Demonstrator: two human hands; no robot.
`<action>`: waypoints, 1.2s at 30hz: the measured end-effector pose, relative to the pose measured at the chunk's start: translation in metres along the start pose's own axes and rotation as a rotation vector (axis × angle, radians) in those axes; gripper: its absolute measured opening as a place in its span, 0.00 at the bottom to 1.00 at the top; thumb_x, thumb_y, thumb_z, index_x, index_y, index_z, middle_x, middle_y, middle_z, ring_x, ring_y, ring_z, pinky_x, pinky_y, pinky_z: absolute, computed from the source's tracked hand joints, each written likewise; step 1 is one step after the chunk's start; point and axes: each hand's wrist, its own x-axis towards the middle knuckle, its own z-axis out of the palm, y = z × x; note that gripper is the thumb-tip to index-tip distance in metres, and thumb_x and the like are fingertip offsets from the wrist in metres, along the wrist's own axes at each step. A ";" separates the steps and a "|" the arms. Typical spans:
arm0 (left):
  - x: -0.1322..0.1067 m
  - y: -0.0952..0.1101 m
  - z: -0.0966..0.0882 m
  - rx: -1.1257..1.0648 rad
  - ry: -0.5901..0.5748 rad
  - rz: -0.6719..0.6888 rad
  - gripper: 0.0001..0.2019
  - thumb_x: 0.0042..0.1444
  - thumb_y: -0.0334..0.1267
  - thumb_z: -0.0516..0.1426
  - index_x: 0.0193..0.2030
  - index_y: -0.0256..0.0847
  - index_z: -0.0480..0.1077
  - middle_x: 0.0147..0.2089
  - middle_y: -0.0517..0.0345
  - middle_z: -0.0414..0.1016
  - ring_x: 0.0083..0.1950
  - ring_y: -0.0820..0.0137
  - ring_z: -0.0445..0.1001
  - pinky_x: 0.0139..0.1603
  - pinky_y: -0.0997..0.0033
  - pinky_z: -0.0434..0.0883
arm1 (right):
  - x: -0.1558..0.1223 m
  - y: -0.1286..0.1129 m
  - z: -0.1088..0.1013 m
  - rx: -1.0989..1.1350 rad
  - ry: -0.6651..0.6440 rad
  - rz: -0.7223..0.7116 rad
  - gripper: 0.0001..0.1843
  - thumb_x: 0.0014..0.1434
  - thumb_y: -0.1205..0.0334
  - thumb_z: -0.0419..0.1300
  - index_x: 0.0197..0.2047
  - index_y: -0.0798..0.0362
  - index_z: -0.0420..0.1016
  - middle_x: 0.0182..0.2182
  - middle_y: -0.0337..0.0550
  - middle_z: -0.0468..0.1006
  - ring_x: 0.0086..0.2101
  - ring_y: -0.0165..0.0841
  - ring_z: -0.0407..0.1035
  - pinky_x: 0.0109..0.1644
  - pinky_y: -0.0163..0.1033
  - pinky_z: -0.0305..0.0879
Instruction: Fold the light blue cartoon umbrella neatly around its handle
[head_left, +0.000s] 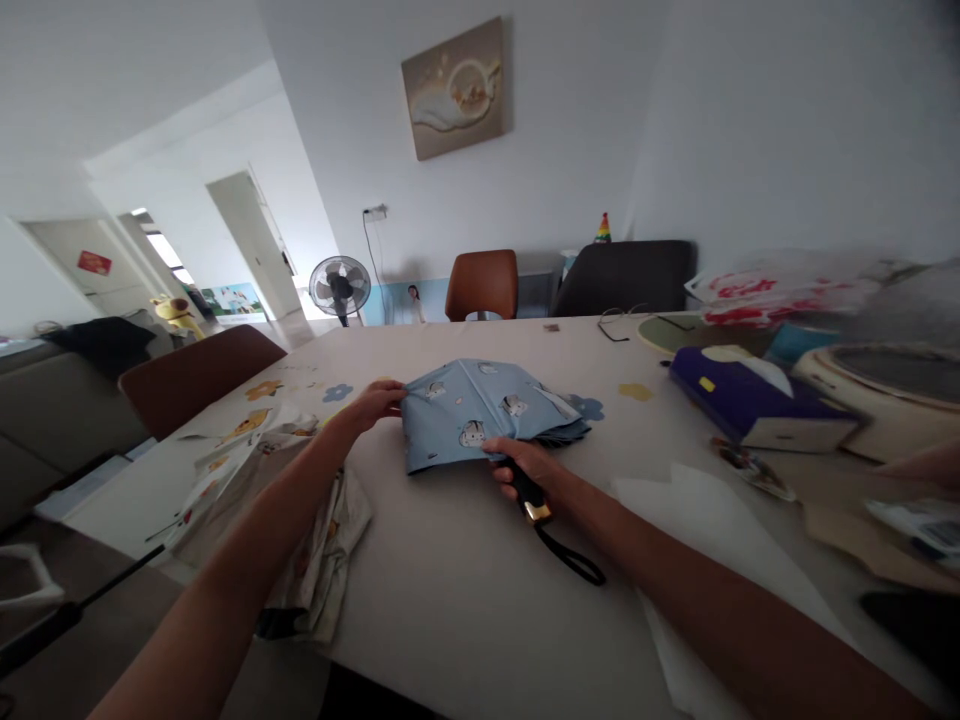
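A folded light-blue umbrella (480, 410) with small animal prints lies on the white table (465, 580). My left hand (375, 402) pinches the left edge of its fabric, fingers closed. My right hand (521, 465) is wrapped round the umbrella's black handle (534, 500), whose black wrist strap (574, 560) trails toward me on the table.
A second patterned umbrella or cloth (300, 530) lies at the table's left edge. At the right are a purple tissue box (750, 405), a round cooker (885, 390), papers (705, 540) and bags. Chairs (481, 285) stand round the table; a fan (340, 288) is behind.
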 end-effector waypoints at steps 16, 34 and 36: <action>-0.044 0.012 0.119 0.248 0.202 0.373 0.06 0.47 0.35 0.55 0.33 0.39 0.70 0.34 0.56 0.73 0.39 0.68 0.69 0.42 0.69 0.64 | -0.001 0.008 0.011 -0.161 0.164 -0.156 0.10 0.51 0.61 0.58 0.24 0.54 0.62 0.10 0.33 0.63 0.09 0.26 0.58 0.11 0.31 0.59; -0.035 0.033 0.151 -0.194 0.357 0.061 0.25 0.45 0.53 0.58 0.48 0.43 0.64 0.53 0.48 0.67 0.54 0.60 0.65 0.51 0.65 0.62 | -0.011 -0.002 0.011 -0.236 0.077 -0.023 0.13 0.52 0.61 0.56 0.20 0.55 0.61 0.09 0.35 0.62 0.09 0.26 0.56 0.11 0.32 0.58; -0.030 0.031 0.144 -0.329 0.286 -0.030 0.24 0.46 0.54 0.57 0.45 0.40 0.66 0.49 0.47 0.70 0.49 0.61 0.70 0.46 0.65 0.67 | -0.010 -0.001 0.009 -0.207 0.001 0.031 0.13 0.53 0.59 0.56 0.21 0.55 0.62 0.09 0.34 0.61 0.09 0.25 0.56 0.11 0.31 0.57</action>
